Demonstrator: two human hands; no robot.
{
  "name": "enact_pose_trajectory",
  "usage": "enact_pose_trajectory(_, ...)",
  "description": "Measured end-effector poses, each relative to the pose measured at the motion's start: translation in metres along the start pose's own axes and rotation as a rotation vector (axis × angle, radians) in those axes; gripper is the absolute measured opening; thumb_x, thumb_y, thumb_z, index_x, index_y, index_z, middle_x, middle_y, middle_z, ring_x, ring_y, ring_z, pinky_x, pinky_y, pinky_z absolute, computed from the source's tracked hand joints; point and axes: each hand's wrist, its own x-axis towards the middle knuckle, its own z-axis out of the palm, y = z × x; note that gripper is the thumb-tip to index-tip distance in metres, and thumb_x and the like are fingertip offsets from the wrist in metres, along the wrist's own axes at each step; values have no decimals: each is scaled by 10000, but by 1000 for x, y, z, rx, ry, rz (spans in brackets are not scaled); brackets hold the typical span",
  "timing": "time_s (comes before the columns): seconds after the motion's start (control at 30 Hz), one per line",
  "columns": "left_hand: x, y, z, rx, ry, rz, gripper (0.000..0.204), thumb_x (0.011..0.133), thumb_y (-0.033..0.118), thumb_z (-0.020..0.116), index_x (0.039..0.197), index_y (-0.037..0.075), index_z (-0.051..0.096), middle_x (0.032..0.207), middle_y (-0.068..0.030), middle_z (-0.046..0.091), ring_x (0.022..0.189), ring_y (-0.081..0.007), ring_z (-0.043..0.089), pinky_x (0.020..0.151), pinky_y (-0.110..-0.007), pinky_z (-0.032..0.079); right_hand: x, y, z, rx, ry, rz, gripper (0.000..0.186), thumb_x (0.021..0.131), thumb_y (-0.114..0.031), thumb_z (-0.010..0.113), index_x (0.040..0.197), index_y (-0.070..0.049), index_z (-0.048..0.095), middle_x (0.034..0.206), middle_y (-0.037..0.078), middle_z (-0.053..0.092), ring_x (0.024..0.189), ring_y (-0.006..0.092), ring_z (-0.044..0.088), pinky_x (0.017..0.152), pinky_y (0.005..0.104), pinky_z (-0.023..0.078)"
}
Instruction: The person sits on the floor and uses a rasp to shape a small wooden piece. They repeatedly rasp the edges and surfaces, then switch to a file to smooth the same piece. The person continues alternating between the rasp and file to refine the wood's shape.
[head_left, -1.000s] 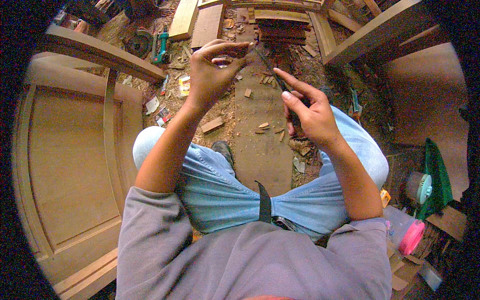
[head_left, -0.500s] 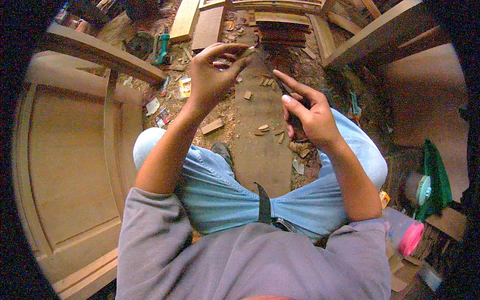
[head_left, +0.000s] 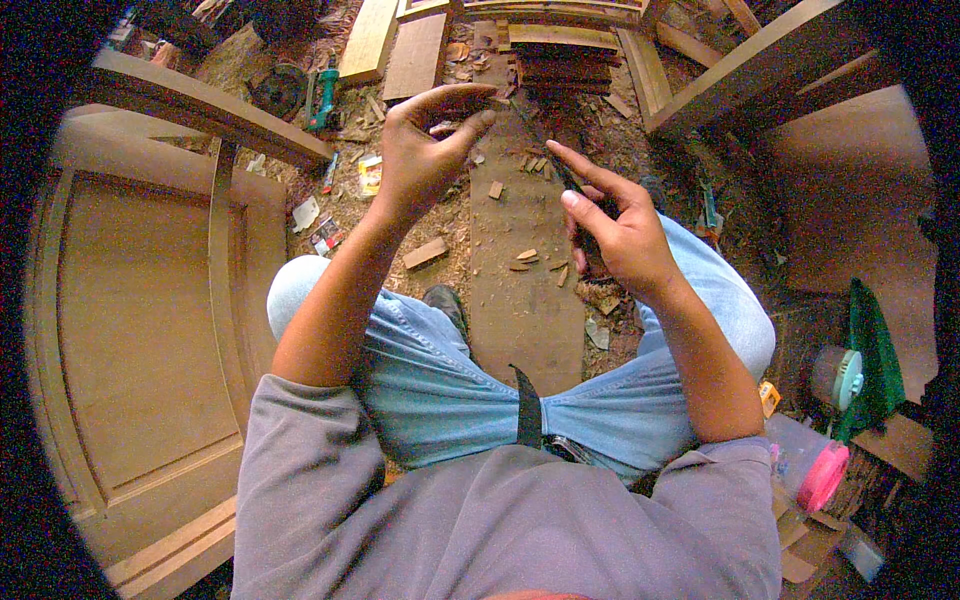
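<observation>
My left hand is raised ahead of me, thumb and forefinger curved toward each other with a gap behind their tips. A small pale wooden piece is at these fingertips, mostly hidden from view. To its right, my right hand is wrapped round the dark handle of a slim knife, the forefinger stretched along it. The narrow dark blade points up and left toward my left fingertips. Below the hands, several small wooden pieces lie on a long board between my legs.
A panelled wooden door leans at the left. A green power tool and a wood block lie on the shaving-strewn floor. Stacked planks lie ahead. At the right are a wooden beam and a clear jar with a pink lid.
My left thumb and fingertips have drawn slightly back to the left, and the small wooden piece shows less than before. My right hand and the knife have barely moved.
</observation>
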Motion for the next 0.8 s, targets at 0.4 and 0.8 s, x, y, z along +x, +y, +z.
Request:
enact_pose_trajectory(0.4,0,-1,1,19,6,-28,192,818,55,677,1007,33,696,962,-54,701,883,-124,649,796,-285,524,-2,-1,2,25,-28,61,464,920,-72,527,1378,-119,465,654,-9,529,491,54,466,451,214,413)
enact_pose_trajectory(0.8,3,-4,-1,68,-6,90,175,787,60,713,960,30,714,932,-53,709,845,-124,663,745,-269,529,-2,-2,3,40,-9,91,460,921,-99,537,1375,-116,467,644,-15,517,485,57,468,445,213,409)
